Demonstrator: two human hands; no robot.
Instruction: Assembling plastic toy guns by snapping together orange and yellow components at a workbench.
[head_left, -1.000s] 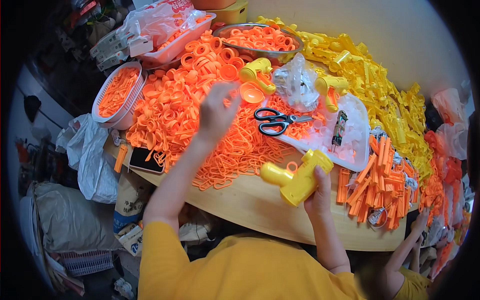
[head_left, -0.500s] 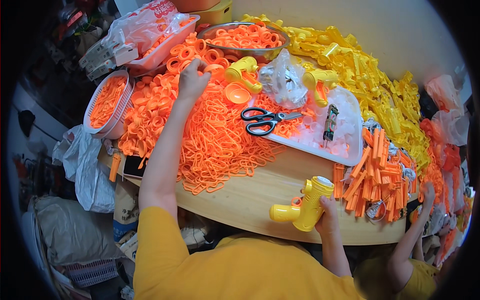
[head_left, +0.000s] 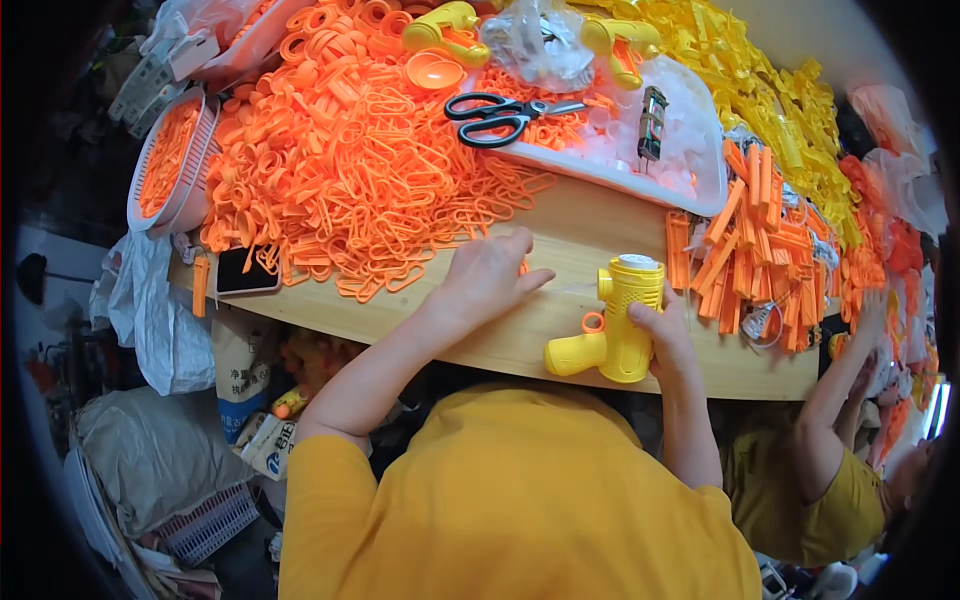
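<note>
My right grip (head_left: pixel 672 328) is closed around a yellow gun-shaped housing (head_left: pixel 619 338) at the near edge of the tabletop (head_left: pixel 580 220). At the housing's ten o'clock is my left grip (head_left: pixel 487 276), an orange bit (head_left: pixel 523 267) beside it; whether it's held I cannot tell. Farther, at eleven from that grip, heaped orange clips (head_left: pixel 410 180); at twelve, black-handled scissors (head_left: pixel 535 107).

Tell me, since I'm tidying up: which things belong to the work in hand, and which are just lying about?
Likely the job:
yellow perforated piece, in the right hand
loose orange parts
yellow parts heap
scissors

Likely just lying about:
dark phone-like slab
grey sack
</note>
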